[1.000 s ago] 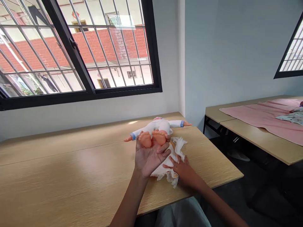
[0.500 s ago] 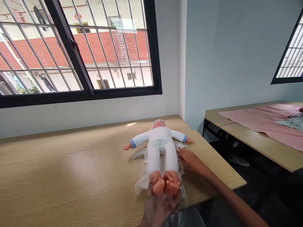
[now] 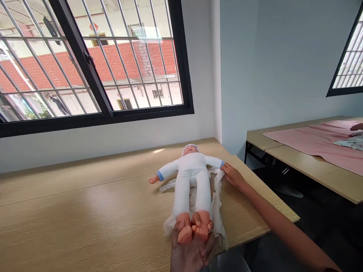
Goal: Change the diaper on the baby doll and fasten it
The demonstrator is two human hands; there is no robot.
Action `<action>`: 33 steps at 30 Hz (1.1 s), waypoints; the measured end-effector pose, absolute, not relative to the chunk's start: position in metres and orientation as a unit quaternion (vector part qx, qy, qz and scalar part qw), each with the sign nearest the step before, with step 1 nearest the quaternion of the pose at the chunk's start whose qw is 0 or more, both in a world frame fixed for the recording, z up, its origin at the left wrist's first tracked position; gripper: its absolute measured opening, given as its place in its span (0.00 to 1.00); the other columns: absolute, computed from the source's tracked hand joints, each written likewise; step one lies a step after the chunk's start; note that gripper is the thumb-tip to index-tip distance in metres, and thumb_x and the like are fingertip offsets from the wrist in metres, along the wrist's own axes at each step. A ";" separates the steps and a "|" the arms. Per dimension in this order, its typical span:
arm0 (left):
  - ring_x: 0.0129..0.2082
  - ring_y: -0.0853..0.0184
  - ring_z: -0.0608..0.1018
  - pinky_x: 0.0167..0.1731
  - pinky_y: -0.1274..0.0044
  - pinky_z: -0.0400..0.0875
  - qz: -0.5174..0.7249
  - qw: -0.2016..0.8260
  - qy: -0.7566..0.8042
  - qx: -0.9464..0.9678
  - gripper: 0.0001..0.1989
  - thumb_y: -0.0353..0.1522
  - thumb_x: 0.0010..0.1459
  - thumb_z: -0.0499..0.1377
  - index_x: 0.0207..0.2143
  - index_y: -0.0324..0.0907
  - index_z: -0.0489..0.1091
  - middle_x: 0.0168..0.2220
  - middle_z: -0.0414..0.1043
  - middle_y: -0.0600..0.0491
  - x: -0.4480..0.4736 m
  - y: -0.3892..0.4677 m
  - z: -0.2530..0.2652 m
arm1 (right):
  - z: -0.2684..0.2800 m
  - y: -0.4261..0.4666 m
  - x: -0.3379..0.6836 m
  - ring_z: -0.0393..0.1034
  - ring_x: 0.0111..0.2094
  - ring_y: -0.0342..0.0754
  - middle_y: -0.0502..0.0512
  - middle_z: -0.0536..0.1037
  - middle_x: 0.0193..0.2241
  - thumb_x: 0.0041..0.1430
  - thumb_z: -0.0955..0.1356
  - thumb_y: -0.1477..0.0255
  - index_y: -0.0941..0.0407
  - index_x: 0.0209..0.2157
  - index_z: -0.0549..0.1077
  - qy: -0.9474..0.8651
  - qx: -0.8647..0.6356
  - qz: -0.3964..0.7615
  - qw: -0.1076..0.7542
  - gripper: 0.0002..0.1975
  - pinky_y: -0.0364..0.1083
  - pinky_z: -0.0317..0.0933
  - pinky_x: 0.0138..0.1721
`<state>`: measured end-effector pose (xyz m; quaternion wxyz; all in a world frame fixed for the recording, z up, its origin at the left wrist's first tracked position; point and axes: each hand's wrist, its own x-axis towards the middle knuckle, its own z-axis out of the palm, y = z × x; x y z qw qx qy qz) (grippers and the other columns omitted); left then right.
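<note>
A baby doll (image 3: 193, 162) in a white suit with blue cuffs lies on its back on the wooden table (image 3: 85, 226), arms spread and head toward the wall. My left hand (image 3: 191, 251) is closed around both of its ankles from below, with fingers showing between and beside the orange-pink feet. Thin white gauzy cloth (image 3: 217, 204) lies crumpled under and beside the doll. At the doll's cuff on the right, my right hand (image 3: 235, 177) pinches a bunched edge of this cloth. The doll's own hand on that side is hidden behind my fingers.
A barred window (image 3: 127, 68) sits in the wall behind the table. To the right, a second table (image 3: 317, 170) bears a pink cloth (image 3: 306, 141) and a patterned piece of fabric (image 3: 351, 141). Another person's hand (image 3: 356, 127) reaches in at the far right edge.
My right hand has moved up and away from beside the doll's thigh to its cuff, drawing the gauzy cloth out along that side. My left hand still grips the ankles.
</note>
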<state>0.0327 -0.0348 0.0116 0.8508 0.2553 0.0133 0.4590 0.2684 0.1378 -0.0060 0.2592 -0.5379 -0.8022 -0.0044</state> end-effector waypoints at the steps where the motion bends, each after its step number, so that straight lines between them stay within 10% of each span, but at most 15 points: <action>1: 0.19 0.73 0.66 0.16 0.82 0.56 0.465 0.849 0.010 0.250 0.13 0.41 0.60 0.51 0.29 0.43 0.68 0.32 0.69 0.51 0.034 -0.036 0.007 | -0.005 0.138 0.271 0.66 0.44 0.49 0.61 0.71 0.42 0.58 0.57 0.84 0.60 0.41 0.69 -0.789 -0.543 -0.012 0.287 0.15 0.45 0.60 0.46; 9: 0.22 0.72 0.68 0.22 0.79 0.62 0.448 0.863 0.005 0.235 0.13 0.42 0.59 0.53 0.30 0.43 0.68 0.35 0.69 0.52 0.039 -0.038 -0.015 | -0.021 0.138 0.294 0.68 0.47 0.47 0.58 0.74 0.43 0.51 0.55 0.89 0.57 0.40 0.73 -0.774 -0.550 0.046 0.311 0.24 0.45 0.58 0.51; 25: 0.22 0.72 0.68 0.23 0.78 0.61 0.453 0.870 -0.016 0.195 0.12 0.42 0.56 0.55 0.31 0.45 0.72 0.34 0.71 0.51 0.049 -0.048 -0.017 | -0.037 0.125 0.251 0.67 0.49 0.52 0.64 0.66 0.52 0.65 0.58 0.68 0.57 0.46 0.71 -0.810 -0.469 0.070 0.344 0.15 0.54 0.62 0.51; 33: 0.22 0.72 0.66 0.24 0.76 0.61 0.439 0.876 -0.032 0.196 0.16 0.43 0.56 0.51 0.33 0.41 0.70 0.35 0.68 0.51 0.059 -0.040 0.013 | -0.025 0.117 0.248 0.69 0.39 0.50 0.58 0.70 0.40 0.64 0.59 0.66 0.55 0.41 0.67 -0.763 -0.466 0.037 0.446 0.11 0.52 0.64 0.45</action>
